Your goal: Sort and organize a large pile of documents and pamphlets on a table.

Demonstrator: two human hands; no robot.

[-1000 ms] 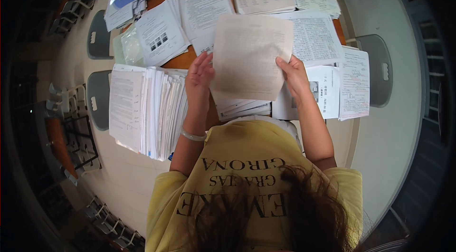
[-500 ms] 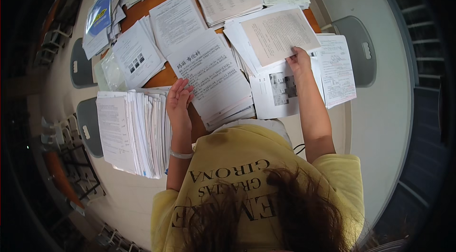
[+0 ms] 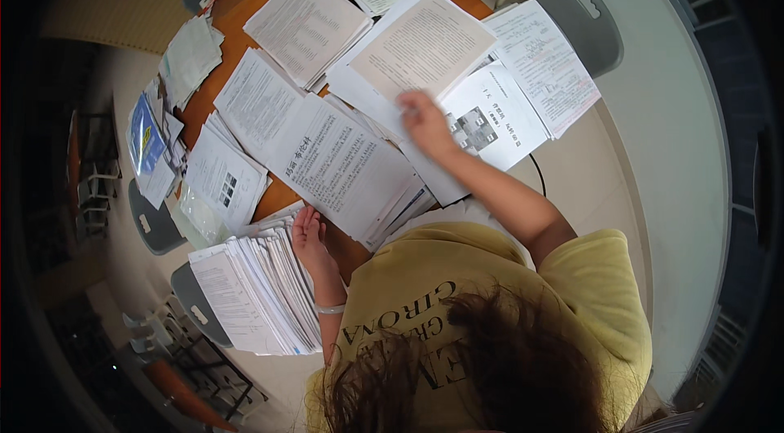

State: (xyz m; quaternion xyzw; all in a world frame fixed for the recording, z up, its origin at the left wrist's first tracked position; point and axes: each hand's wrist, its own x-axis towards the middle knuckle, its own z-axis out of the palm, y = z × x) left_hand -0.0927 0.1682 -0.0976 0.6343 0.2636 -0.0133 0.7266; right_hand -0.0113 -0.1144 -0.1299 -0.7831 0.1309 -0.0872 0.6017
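Observation:
My right hand (image 3: 426, 124), smeared by motion, is over the lower left edge of a beige printed sheet (image 3: 425, 43). Whether its fingers grip anything cannot be made out. That sheet lies on larger white papers, beside a white page with grey photos (image 3: 514, 111). My left hand (image 3: 308, 233) rests with its fingers stretched out and holding nothing, between a thick stack of papers (image 3: 257, 294) and a pile topped by a handwritten-style sheet (image 3: 347, 168).
More paper piles cover the wooden table (image 3: 237, 21), including a beige-topped pile (image 3: 306, 25) and a marked sheet (image 3: 543, 62) at the right. A blue folder (image 3: 149, 143) lies far left. Grey chairs (image 3: 567, 13) stand around the table; a black cable (image 3: 539, 176) hangs at the right.
My right hand has let go of the beige sheet's right edge and moved left across to its lower left side. The whole view has turned and shifted; my left hand stays near the thick stack.

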